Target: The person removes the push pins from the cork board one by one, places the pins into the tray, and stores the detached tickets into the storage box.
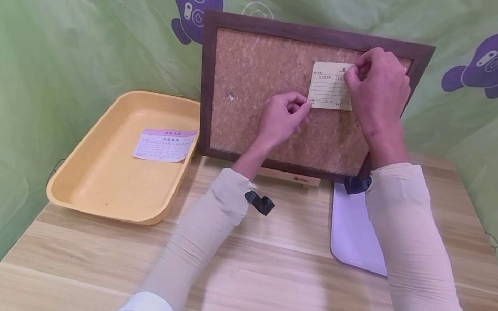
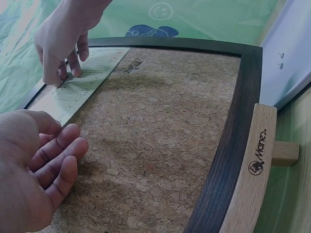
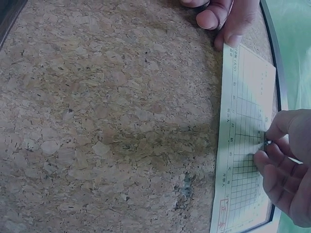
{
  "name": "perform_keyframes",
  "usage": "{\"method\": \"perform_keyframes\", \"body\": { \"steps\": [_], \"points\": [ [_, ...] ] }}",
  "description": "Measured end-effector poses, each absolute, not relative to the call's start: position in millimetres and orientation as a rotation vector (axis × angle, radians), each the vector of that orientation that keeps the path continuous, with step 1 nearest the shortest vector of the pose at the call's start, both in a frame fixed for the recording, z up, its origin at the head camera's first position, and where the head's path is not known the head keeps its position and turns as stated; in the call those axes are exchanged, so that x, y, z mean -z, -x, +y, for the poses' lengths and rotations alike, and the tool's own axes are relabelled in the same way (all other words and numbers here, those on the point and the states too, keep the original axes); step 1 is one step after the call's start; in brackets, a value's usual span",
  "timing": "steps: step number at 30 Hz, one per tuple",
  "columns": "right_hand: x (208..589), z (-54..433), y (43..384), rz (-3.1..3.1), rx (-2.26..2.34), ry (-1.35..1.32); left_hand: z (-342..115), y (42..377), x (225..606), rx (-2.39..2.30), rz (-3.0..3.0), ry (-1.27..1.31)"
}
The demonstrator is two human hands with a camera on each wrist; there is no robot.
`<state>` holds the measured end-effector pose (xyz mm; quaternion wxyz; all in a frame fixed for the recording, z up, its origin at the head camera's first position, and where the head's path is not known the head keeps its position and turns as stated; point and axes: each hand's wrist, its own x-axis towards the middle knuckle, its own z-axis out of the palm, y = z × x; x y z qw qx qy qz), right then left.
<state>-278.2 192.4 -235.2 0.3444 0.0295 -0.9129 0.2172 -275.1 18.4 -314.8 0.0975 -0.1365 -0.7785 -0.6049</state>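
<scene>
A pale yellow printed form [image 1: 327, 89] lies flat against the cork board [image 1: 253, 124], in its upper right part. My left hand [image 1: 283, 118] pinches the form's lower left corner with thumb and forefinger, as the left wrist view shows too. Up at the form's upper edge, my right hand [image 1: 378, 83] pinches a small shiny pin [image 3: 267, 142], mostly covered by the fingertips. The form's right end is behind that hand in the head view.
A dark wooden frame [image 1: 205, 91] surrounds the board, which leans on a wooden stand [image 2: 255, 165]. To the left, a yellow tray [image 1: 98, 177] holds pink and white forms [image 1: 164, 144]. A white tray [image 1: 355, 234] with two clear pushpins [image 2: 281, 60] is at the right.
</scene>
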Motion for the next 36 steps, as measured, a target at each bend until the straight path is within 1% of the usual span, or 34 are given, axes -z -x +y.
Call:
{"method": "perform_keyframes", "body": {
  "steps": [36],
  "points": [
    [239.1,191.9,275.4,-2.378,-0.543,-0.018,18.2,272.7,314.4,1.834,-2.287,0.426]
  ]
}}
